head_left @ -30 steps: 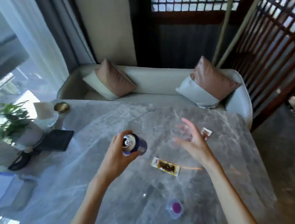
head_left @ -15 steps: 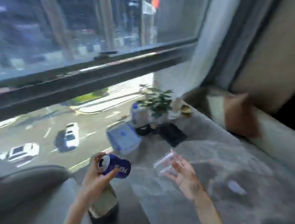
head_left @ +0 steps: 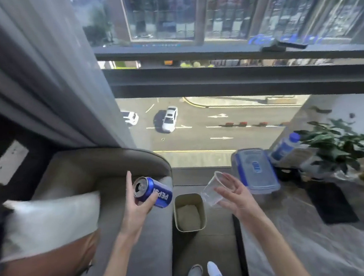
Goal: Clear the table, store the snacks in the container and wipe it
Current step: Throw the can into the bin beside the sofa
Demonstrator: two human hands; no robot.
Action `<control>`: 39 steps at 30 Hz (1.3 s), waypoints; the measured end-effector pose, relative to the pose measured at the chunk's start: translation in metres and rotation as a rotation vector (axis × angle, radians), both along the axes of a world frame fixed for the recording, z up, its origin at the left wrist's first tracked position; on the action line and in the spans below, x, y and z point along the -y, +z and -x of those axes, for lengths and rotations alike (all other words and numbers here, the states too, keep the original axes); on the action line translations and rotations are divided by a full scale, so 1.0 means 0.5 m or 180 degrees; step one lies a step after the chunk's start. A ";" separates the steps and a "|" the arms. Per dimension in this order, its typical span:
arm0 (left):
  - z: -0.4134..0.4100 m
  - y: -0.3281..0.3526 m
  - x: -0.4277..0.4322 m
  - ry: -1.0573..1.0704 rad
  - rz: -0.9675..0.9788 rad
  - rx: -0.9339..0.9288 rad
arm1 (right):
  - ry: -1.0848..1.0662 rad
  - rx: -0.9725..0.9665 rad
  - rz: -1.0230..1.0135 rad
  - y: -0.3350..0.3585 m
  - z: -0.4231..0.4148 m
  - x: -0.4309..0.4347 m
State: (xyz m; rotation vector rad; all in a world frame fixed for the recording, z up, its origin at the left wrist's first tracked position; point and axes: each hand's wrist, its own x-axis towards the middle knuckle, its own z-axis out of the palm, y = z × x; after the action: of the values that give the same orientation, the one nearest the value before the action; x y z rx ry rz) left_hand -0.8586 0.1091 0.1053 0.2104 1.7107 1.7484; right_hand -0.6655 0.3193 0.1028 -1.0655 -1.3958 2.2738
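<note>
**Can and cup held over the bin**

Far left, we see a white and brown cushion [head_left: 45,224] lying on the grey sofa [head_left: 104,166], with the curtain [head_left: 45,68] hanging above it. Moving in, our left hand [head_left: 136,204] is wrapped round a blue Pepsi can [head_left: 154,192], thumb and fingers closed on its body; the can is tipped on its side, opened top facing back toward us. Just right of the can and below it, down on the floor, stands a small open bin [head_left: 189,212] in the gap between sofa and table, something pale lying inside.

Next over, our right hand [head_left: 234,196] holds a clear plastic cup [head_left: 214,189], fingers loosely curled round its lower part, the mouth tilted up and away. Cup and can hang either side of the bin, apart from each other.

Beyond the cup, the snack container [head_left: 255,171] with its blue-trimmed lid rests at the near edge of the grey marble table [head_left: 318,247]. Behind it, a bottle with a blue cap [head_left: 284,146], then a leafy plant [head_left: 335,144], and a dark mat [head_left: 330,204] lying flat on the table. Our feet [head_left: 201,272] show at the bottom.
</note>
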 end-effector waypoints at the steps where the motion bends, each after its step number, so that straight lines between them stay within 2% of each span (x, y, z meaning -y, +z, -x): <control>1: 0.009 -0.011 -0.004 0.0109 0.0079 0.0021 | 0.0129 0.0086 -0.0169 -0.001 0.026 -0.006; 4: 0.032 -0.059 -0.038 0.0417 0.0342 0.0094 | 0.0311 0.0357 -0.0450 -0.034 0.101 -0.034; 8: 0.065 -0.199 -0.115 0.0506 0.0778 0.0478 | 0.0157 0.0827 -0.0027 -0.183 0.197 -0.078; 11: 0.083 -0.381 -0.190 0.0435 0.1031 0.0657 | -0.0072 0.1297 0.0021 -0.380 0.253 -0.111; 15: 0.088 -0.696 -0.279 0.0249 0.1315 0.0919 | -0.0373 0.1886 0.0107 -0.702 0.273 -0.139; 19: 0.075 -1.010 -0.342 -0.0206 0.1662 0.0626 | -0.0448 0.2344 -0.0141 -0.987 0.254 -0.158; 26: 0.071 -1.383 -0.383 -0.0793 0.2142 0.0007 | 0.0666 0.2606 -0.1052 -1.322 0.266 -0.160; 32: 0.100 -1.534 -0.418 -0.0712 0.3023 -0.0241 | 0.1488 0.3014 -0.2059 -1.492 0.324 -0.160; 35: 0.099 -1.571 -0.426 -0.0859 0.3082 -0.0450 | 0.1805 0.3360 -0.2235 -1.550 0.317 -0.149; 39: 0.087 -1.587 -0.427 -0.1220 0.3048 -0.0699 | 0.2050 0.3459 -0.2174 -1.581 0.298 -0.133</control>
State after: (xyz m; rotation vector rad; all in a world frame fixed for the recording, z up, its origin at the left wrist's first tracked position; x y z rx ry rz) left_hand -0.9022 0.3228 -0.6884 0.2710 2.2811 0.5353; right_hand -0.8145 0.3858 -0.6876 -1.8283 -2.9627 1.1222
